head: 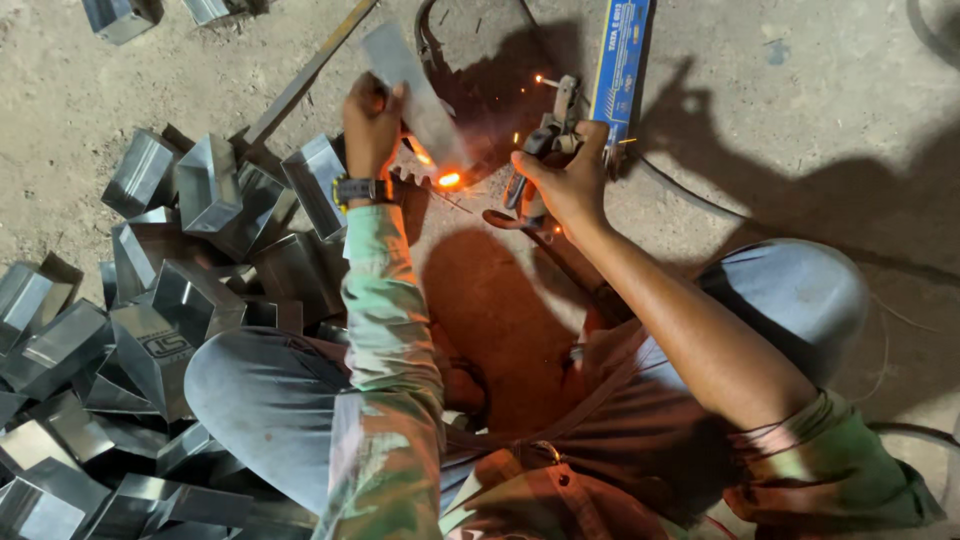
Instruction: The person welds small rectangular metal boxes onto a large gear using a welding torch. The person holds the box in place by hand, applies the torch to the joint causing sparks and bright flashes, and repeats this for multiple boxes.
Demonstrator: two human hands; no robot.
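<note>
On the far left we see a heap of bent sheet-metal channels (150, 330), grey and shiny, piled loosely on the concrete floor (800, 120) and reaching from the lower edge up past the left knee (260, 400). A long metal bar (300, 80) lies slanted above the pile, running toward the top of the view.

Next comes the left hand (372, 125), wearing a wristwatch (357, 189) and a pale green sleeve. It is clenched around the lower edge of a flat metal strip (415, 95), holding it tilted so its far end points up and left. Just below the strip's near end we see a bright orange glowing spot (449, 179) on the floor, between the two hands.

To the right of the glow, the right hand (565, 180) is closed around the handle of a welding electrode holder (545, 135), whose clamp points away from us, with a small spark beside it. A long blue box (620, 60) lies just beyond that hand, touching the top edge. A dark cable (690, 195) curves across the floor farther right, above the right knee (790, 290).
</note>
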